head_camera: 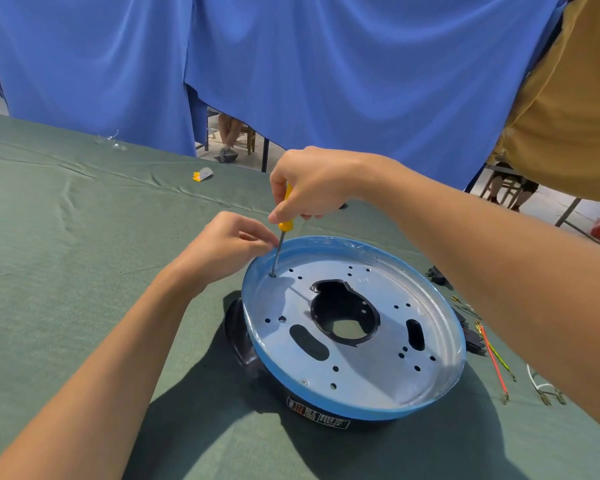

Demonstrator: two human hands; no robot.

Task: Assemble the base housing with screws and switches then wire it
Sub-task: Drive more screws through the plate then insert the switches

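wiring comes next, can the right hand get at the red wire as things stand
Likely yes, once freed: the right hand grips the screwdriver, but the red wire lies uncovered on the cloth beside the housing.

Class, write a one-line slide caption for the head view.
Right hand holds a screwdriver, tip in a hole near the rim of the plate; left hand pinches the shaft.

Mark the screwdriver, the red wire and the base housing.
screwdriver (285, 225): head view, lower end of the yellow handle.
red wire (494, 362): head view, middle of its length.
base housing (371, 368): head view, bare metal plate between the holes, toward the near rim.
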